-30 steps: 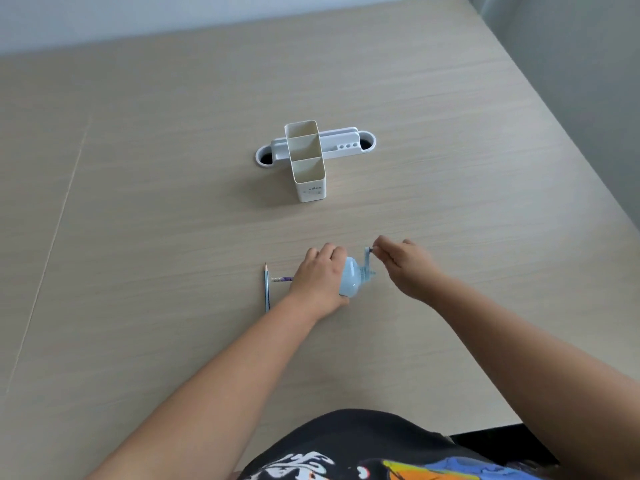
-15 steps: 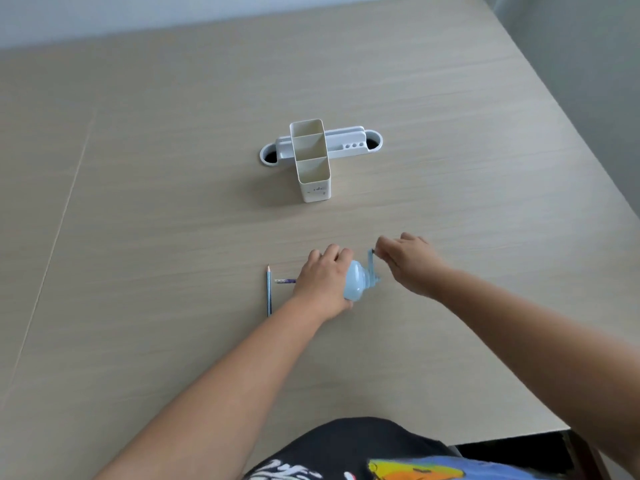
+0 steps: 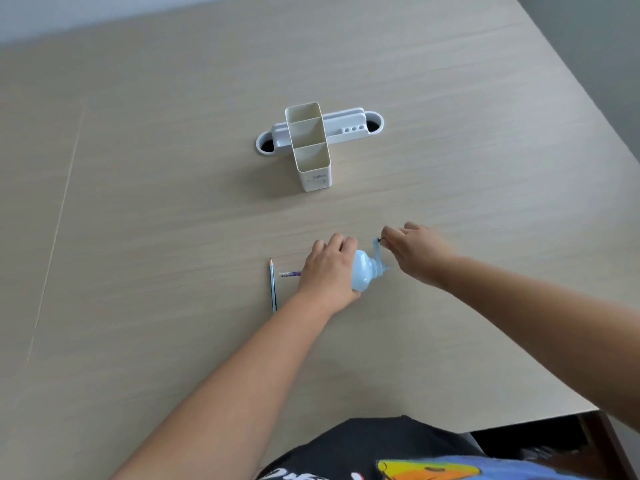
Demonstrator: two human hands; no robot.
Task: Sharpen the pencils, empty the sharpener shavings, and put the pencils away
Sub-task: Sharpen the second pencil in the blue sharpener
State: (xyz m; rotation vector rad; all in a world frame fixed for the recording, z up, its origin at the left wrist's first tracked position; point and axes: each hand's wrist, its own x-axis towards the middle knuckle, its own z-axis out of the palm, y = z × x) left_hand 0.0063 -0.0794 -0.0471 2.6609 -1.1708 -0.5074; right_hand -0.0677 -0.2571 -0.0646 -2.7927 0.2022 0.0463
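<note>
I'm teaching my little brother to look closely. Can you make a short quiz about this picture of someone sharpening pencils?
1. True or false: the left hand holds the blue sharpener steady on the table.
2. What is the right hand pinching?
A. the crank handle
B. the pencil holder
C. a pencil
3. Fill in: the blue pencil lying loose on the table is to the ____ of the left hand.

Key:
1. True
2. A
3. left. A second pencil pokes out from behind that hand, seemingly into the sharpener.
</note>
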